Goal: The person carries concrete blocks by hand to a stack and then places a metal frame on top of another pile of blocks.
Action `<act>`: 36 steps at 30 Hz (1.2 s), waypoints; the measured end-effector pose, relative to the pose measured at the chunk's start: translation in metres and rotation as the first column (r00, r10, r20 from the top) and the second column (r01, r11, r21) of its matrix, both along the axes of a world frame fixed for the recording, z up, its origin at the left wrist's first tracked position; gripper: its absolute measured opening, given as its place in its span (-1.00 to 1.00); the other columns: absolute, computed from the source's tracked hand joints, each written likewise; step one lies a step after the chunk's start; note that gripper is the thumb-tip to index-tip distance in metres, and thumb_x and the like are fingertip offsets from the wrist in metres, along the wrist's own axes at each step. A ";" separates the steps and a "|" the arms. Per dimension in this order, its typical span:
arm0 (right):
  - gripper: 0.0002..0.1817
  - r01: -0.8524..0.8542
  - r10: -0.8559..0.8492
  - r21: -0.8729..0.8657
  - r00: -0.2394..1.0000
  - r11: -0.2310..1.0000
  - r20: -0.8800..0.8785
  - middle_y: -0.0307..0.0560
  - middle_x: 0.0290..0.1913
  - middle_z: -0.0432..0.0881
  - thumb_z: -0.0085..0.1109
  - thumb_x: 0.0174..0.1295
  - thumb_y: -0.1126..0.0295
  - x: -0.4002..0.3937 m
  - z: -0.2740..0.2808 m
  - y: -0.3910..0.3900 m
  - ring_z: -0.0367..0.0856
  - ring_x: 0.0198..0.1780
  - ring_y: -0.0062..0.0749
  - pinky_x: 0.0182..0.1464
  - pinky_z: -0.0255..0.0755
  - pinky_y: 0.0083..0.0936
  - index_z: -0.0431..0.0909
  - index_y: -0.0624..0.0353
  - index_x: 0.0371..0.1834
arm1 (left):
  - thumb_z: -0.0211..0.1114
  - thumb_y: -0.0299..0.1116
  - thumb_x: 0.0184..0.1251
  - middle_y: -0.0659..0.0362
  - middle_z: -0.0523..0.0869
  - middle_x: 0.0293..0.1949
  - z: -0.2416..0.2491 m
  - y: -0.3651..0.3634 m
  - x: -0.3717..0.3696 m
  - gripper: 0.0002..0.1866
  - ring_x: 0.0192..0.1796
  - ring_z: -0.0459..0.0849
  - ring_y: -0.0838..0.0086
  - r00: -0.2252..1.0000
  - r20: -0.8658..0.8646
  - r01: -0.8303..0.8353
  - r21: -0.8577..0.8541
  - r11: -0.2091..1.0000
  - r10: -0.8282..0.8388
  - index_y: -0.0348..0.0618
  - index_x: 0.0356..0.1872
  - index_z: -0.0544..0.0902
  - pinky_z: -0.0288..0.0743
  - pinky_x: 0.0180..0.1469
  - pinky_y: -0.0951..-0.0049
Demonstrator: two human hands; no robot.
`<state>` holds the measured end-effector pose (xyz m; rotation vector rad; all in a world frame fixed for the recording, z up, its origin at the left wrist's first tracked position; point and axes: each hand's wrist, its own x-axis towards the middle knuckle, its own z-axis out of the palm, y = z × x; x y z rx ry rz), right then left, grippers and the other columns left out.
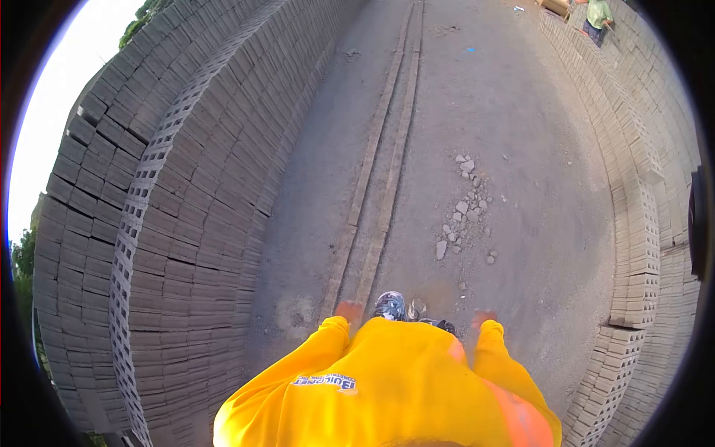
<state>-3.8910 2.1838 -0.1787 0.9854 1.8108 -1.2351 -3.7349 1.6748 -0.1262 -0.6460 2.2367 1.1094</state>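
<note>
My left hand [348, 310] shows just past the yellow sleeve, over the near end of the wooden rails [363, 285]. My right hand [482, 318] hangs lower on the other side of my body, above the bare ground. Both hands are small and smeared, so their fingers cannot be made out, and nothing shows clearly in either one. Between them are my shoes [390, 305] on the dusty ground. Ahead of my right hand lie loose broken brick pieces [463, 210].
A tall stacked wall of grey bricks [201, 201] lines the left side. Another stack of bricks with holes [634, 276] runs along the right. Two long rails extend forward along the ground. A person in a green top [598, 13] is at the far right.
</note>
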 end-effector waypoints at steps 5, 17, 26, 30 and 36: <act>-0.62 -0.303 0.271 0.022 0.815 0.953 -0.512 -0.04 -0.27 0.72 0.18 0.26 0.13 -0.332 0.110 -0.114 0.69 -0.40 -0.36 -0.44 0.47 -0.48 0.54 0.17 -0.01 | 0.08 -0.15 0.34 -0.02 0.74 -0.14 -0.034 -0.040 -0.105 -0.62 -0.17 0.73 0.16 0.900 0.145 -0.411 -0.038 0.911 0.412 -0.16 -0.01 0.63 0.57 -0.14 0.22; -0.57 -0.346 0.349 -0.083 0.937 0.934 0.018 0.10 -0.33 0.71 0.29 0.15 0.24 -0.659 0.062 -0.128 0.71 -0.43 -0.16 -0.50 0.53 -0.32 0.50 0.29 0.00 | 0.14 -0.05 0.27 -0.10 0.75 -0.24 -0.050 -0.126 -0.641 -0.58 -0.29 0.77 0.19 0.940 0.172 0.336 -0.317 0.887 -0.295 -0.25 -0.21 0.68 0.60 -0.22 0.25; -0.39 -0.005 0.000 0.015 0.950 1.000 0.314 0.21 -0.19 0.68 0.17 0.22 0.29 -0.863 0.019 -0.122 0.71 -0.38 -0.05 -0.49 0.53 -0.21 0.19 0.25 0.28 | 0.13 -0.11 0.33 -0.02 0.76 -0.21 0.079 -0.147 -1.169 -0.58 -0.03 0.71 0.16 0.890 -0.270 -0.346 0.130 0.929 0.369 -0.28 -0.06 0.68 0.49 0.08 0.25; -0.46 -0.089 0.090 -0.013 0.961 0.996 0.261 0.17 -0.16 0.68 0.18 0.21 0.27 -1.072 0.008 -0.144 0.71 -0.38 -0.07 -0.49 0.54 -0.23 0.30 0.23 0.22 | 0.07 -0.16 0.41 0.04 0.74 -0.18 0.036 -0.164 -1.295 -0.62 -0.16 0.71 0.34 0.936 -0.096 -0.330 0.092 0.940 0.338 -0.27 -0.04 0.64 0.53 -0.10 0.40; -0.56 -0.267 0.269 0.040 0.962 0.963 -0.054 0.01 -0.21 0.71 0.19 0.22 0.15 -1.448 0.061 -0.234 0.70 -0.42 -0.21 -0.51 0.48 -0.35 0.51 0.21 0.05 | 0.12 -0.08 0.32 -0.05 0.75 -0.22 -0.015 -0.207 -1.378 -0.57 -0.16 0.73 0.24 0.989 -0.063 -0.127 0.058 0.990 0.131 -0.30 -0.14 0.68 0.53 -0.09 0.30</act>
